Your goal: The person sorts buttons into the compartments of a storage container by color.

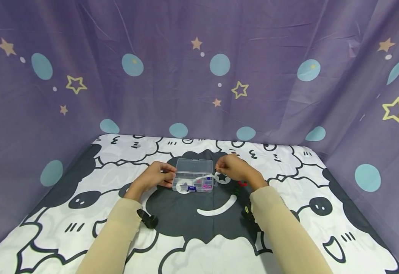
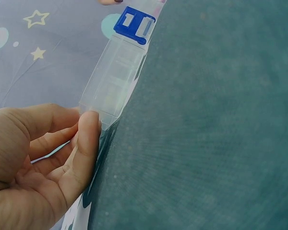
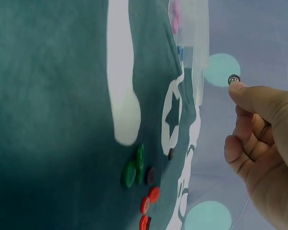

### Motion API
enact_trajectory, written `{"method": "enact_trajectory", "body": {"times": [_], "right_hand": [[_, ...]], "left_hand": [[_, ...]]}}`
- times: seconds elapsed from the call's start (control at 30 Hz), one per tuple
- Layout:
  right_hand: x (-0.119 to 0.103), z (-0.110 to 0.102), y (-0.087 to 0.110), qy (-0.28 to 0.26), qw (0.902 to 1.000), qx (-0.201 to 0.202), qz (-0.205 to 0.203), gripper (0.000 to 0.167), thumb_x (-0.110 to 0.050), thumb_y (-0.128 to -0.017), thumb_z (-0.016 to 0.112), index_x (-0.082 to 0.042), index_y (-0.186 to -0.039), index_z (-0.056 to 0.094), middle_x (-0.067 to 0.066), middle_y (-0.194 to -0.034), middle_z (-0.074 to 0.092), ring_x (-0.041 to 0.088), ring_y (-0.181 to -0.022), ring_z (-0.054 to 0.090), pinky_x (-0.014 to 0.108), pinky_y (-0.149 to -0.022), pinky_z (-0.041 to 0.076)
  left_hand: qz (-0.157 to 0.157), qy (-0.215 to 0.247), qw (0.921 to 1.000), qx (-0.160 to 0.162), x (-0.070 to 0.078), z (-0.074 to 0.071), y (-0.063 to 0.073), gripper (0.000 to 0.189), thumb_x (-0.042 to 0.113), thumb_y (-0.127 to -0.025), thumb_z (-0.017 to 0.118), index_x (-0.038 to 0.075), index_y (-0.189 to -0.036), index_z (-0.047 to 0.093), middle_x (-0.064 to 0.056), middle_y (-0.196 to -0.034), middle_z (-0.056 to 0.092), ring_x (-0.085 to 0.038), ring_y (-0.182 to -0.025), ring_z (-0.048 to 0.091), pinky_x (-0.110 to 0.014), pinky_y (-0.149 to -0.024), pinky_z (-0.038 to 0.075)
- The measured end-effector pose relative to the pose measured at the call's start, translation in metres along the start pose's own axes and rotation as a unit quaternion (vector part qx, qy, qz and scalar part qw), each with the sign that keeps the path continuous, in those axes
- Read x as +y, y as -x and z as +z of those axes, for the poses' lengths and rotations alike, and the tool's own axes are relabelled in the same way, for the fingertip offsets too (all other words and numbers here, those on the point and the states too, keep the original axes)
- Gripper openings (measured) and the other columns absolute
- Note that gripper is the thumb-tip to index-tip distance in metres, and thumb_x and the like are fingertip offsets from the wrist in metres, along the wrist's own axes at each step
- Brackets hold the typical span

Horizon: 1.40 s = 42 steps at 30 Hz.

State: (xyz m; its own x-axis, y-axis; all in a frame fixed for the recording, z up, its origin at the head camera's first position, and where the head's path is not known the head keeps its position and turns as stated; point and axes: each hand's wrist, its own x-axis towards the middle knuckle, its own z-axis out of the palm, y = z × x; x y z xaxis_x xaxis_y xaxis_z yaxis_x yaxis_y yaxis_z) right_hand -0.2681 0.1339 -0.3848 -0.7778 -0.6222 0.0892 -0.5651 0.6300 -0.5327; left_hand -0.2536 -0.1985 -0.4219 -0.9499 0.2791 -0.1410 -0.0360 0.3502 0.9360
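Note:
A clear plastic compartment box [image 1: 194,166] with a blue latch [image 2: 129,24] lies with its lid raised at the back. Its left end is held by my left hand [image 1: 155,176], thumb and fingers at the corner. Pink and blue buttons [image 1: 206,186] show in its right-hand compartments. Above and just right of the box, my right hand [image 1: 234,167] pinches a small dark button [image 3: 234,78] between thumb and fingertip. Loose green buttons [image 3: 129,173], red buttons [image 3: 145,205] and dark buttons [image 3: 150,175] lie on the cloth to the right of the box.
A black-and-white cartoon-print cloth [image 1: 179,217] covers the table. Purple curtains [image 1: 172,76] with stars and blue dots hang behind and at both sides. Dark straps [image 1: 147,219] sit at the wrists, over beige sleeves [image 1: 281,224].

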Motion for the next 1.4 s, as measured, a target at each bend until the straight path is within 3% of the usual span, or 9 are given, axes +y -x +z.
{"method": "enact_trajectory", "body": {"times": [0.17, 0.6, 0.83, 1.13, 1.4], "right_hand": [[-0.007, 0.003, -0.003, -0.012, 0.9999, -0.012, 0.004, 0.013, -0.006, -0.102, 0.063, 0.003, -0.100, 0.072, 0.009, -0.071, 0.065, 0.007, -0.056, 0.042, 0.022, -0.051, 0.037], [-0.020, 0.013, -0.006, -0.001, 0.9996, -0.011, -0.024, 0.014, -0.005, -0.102, 0.062, -0.001, -0.094, 0.073, -0.004, -0.061, 0.051, 0.007, -0.053, 0.041, 0.021, -0.049, 0.035], [-0.027, 0.016, -0.008, 0.016, 0.9989, -0.015, -0.041, 0.013, 0.000, -0.100, 0.062, -0.002, -0.096, 0.074, 0.005, -0.076, 0.068, 0.007, -0.058, 0.049, 0.022, -0.054, 0.044], [-0.033, 0.020, -0.009, 0.018, 0.9982, -0.033, -0.046, 0.014, -0.001, -0.101, 0.062, -0.004, -0.104, 0.075, 0.008, -0.094, 0.073, 0.007, -0.064, 0.056, 0.024, -0.061, 0.052], [-0.042, 0.024, -0.012, 0.034, 0.9964, -0.042, -0.065, 0.015, 0.000, -0.100, 0.062, -0.004, -0.101, 0.076, 0.006, -0.090, 0.073, 0.006, -0.066, 0.057, 0.026, -0.066, 0.055]], "left_hand": [[0.001, -0.001, 1.0000, -0.001, 0.000, 0.000, 0.000, 0.028, -0.001, -0.099, 0.065, -0.008, -0.126, 0.065, -0.019, -0.107, 0.062, -0.020, -0.075, 0.070, -0.035, -0.070, 0.066], [0.004, 0.000, 1.0000, -0.002, 0.000, 0.000, 0.000, 0.028, -0.001, -0.099, 0.065, -0.008, -0.126, 0.065, -0.019, -0.107, 0.062, -0.021, -0.076, 0.069, -0.035, -0.070, 0.066], [0.003, 0.000, 1.0000, -0.001, 0.000, 0.000, 0.000, 0.028, -0.001, -0.099, 0.065, -0.008, -0.126, 0.065, -0.019, -0.107, 0.062, -0.020, -0.076, 0.069, -0.035, -0.071, 0.066], [0.006, 0.000, 1.0000, -0.004, 0.000, 0.000, 0.000, 0.028, -0.001, -0.100, 0.064, -0.009, -0.126, 0.065, -0.019, -0.106, 0.063, -0.021, -0.076, 0.069, -0.036, -0.071, 0.066], [0.002, 0.000, 1.0000, -0.002, 0.000, 0.000, 0.000, 0.028, 0.000, -0.100, 0.064, -0.008, -0.127, 0.065, -0.019, -0.108, 0.062, -0.021, -0.077, 0.070, -0.036, -0.071, 0.066]]}}
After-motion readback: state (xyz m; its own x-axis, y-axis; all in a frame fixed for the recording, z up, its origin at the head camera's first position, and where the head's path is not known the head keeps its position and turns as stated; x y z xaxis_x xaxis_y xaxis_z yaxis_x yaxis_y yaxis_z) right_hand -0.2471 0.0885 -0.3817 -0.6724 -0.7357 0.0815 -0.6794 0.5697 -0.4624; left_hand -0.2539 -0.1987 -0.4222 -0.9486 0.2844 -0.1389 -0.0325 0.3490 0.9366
